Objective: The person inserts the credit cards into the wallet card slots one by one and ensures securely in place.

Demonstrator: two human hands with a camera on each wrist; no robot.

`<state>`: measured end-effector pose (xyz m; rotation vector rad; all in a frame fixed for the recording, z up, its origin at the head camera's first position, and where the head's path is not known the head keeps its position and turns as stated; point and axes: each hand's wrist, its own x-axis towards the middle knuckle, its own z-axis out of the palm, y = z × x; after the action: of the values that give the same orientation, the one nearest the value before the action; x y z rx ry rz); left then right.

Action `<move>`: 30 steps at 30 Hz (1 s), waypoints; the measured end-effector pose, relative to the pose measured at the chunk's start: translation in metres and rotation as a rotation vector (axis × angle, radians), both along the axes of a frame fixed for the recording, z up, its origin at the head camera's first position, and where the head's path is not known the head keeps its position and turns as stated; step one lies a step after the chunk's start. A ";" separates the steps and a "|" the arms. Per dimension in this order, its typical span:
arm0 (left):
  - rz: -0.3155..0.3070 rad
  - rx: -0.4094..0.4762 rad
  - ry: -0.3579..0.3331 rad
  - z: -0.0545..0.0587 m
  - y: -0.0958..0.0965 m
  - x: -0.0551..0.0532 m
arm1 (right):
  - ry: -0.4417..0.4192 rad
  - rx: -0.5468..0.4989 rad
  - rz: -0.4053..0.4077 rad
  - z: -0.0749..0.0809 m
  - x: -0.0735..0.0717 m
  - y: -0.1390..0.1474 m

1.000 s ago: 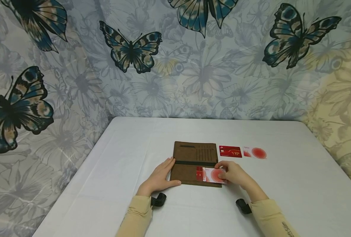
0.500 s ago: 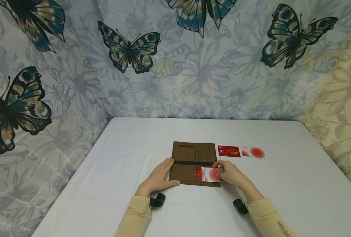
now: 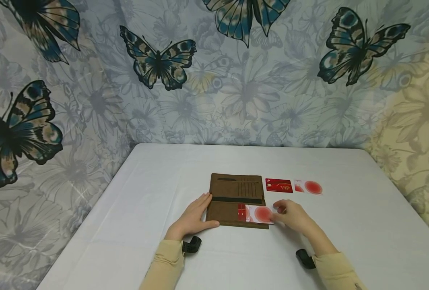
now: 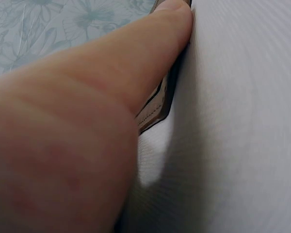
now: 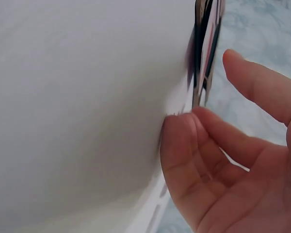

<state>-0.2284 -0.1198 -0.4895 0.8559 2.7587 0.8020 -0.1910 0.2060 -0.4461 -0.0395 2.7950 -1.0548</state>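
An opened brown wallet (image 3: 223,213) lies on the white table. My left hand (image 3: 190,217) rests at its left side, fingers extended along the edge and thumb on the lower left corner; the left wrist view shows the thumb (image 4: 150,53) on it. A white card with a pink circle (image 3: 259,214) lies at the right of the lower half, its right end sticking out slightly past the edge. Left of it shows a red strip (image 3: 241,212). My right hand (image 3: 292,215) is just right of this card, fingers bent, thumb apart from them, holding nothing in the right wrist view.
A red VIP card (image 3: 279,185) lies right of the wallet's upper half. Beside it is a white card with a red circle (image 3: 312,187). A butterfly-patterned wall covering (image 3: 250,92) stands behind the table (image 3: 163,169).
My right hand has let go of the white card with the pink circle and drawn back a little to the right. My left hand stays on the wallet.
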 end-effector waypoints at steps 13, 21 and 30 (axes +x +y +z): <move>0.010 -0.005 -0.007 0.000 0.000 0.000 | -0.046 -0.077 0.012 0.000 0.016 0.004; 0.008 -0.013 0.002 -0.002 0.000 -0.001 | -0.036 -0.078 0.007 0.002 0.016 -0.001; 0.006 -0.017 0.004 -0.001 0.000 -0.001 | -0.014 -0.075 0.026 0.004 0.013 -0.009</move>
<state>-0.2295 -0.1194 -0.4908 0.8472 2.7688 0.7780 -0.1779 0.1972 -0.4425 -0.0763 2.7339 -1.1488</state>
